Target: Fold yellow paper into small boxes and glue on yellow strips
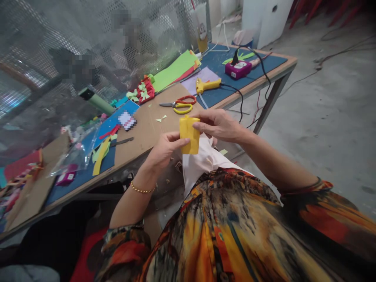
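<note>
A small yellow folded piece (189, 136) is held up between both hands, above my lap and just off the table's front edge. My left hand (166, 148) pinches its lower left side with the thumb across the front. On the upper right side, my right hand (216, 124) grips it with the thumb on its face; the fingers behind are partly hidden. Beyond the hands, scissors (182, 105) with red and yellow handles lie on a brown board (141, 125), near small pale green scraps (161, 118).
A yellow glue gun (207, 85) and purple box (238, 69) with black cables sit at the right. Green sheets (176, 70) and a cup (202, 33) stand behind. At left are a green tube (96, 101), yellow strips (101, 156) and a plastic bag (75, 150).
</note>
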A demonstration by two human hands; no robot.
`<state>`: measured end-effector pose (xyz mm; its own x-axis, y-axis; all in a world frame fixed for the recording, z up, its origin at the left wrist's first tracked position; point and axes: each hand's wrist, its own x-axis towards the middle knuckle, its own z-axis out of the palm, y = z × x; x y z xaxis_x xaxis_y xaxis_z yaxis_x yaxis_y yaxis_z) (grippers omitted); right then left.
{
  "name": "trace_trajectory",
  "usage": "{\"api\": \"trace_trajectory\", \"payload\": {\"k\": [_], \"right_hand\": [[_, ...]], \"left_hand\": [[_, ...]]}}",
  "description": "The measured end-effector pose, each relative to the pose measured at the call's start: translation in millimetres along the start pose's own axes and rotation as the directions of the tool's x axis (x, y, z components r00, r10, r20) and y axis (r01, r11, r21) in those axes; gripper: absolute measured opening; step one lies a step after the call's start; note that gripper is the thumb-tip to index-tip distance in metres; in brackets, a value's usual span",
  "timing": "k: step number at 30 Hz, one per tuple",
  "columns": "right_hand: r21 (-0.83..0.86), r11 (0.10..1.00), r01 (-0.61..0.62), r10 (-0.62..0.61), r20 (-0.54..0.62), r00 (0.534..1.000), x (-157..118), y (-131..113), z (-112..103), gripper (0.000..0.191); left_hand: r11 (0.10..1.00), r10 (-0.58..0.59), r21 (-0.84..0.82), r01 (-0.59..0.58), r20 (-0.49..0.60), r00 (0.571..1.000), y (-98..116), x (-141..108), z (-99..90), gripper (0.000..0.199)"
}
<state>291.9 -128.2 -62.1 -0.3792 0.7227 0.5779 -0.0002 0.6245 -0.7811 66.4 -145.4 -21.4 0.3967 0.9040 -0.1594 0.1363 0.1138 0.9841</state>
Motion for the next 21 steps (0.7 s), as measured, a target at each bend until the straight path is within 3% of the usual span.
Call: {"api": "trace_trajectory", "payload": {"k": [4, 8, 10, 12, 16, 18, 21], "right_hand": [[-0.027, 0.999, 0.021, -0.021, -0.023, 1.0, 4, 4, 8, 0.047], [0.109, 0.992, -0.068, 0.086, -0.172, 0.981, -5, 10, 20, 0.052], [0.217, 0.964, -0.155, 0.215, -0.289, 0.933, -17, 12, 29, 0.051], [0.327, 0.906, -0.27, 0.374, -0.318, 0.871, -34, 15, 39, 0.051], [0.561, 0.658, -0.503, 0.602, 0.01, 0.799, -64, 16, 63, 0.066], [0.715, 0.484, -0.504, 0.636, 0.107, 0.764, -70, 12, 72, 0.066], [0.85, 0.276, -0.448, 0.611, 0.204, 0.765, -70, 4, 79, 0.061]], "left_hand": [[0.996, -0.053, -0.072, 0.055, 0.025, 0.998, -3, 0, 2.1, 0.048], [0.979, -0.058, -0.198, 0.052, -0.024, 0.998, -8, -2, 1.0, 0.045], [0.956, -0.049, -0.291, 0.017, -0.103, 0.993, -12, -4, -1.0, 0.043], [0.923, -0.037, -0.383, -0.037, -0.184, 0.982, -18, -6, -3.1, 0.041], [0.866, 0.009, -0.475, -0.152, -0.29, 0.957, -36, -11, -5.1, 0.039], [0.862, 0.019, -0.477, -0.169, -0.303, 0.953, -46, -14, -5.0, 0.041], [0.866, 0.029, -0.466, -0.179, -0.311, 0.95, -57, -17, -4.0, 0.044]]}}
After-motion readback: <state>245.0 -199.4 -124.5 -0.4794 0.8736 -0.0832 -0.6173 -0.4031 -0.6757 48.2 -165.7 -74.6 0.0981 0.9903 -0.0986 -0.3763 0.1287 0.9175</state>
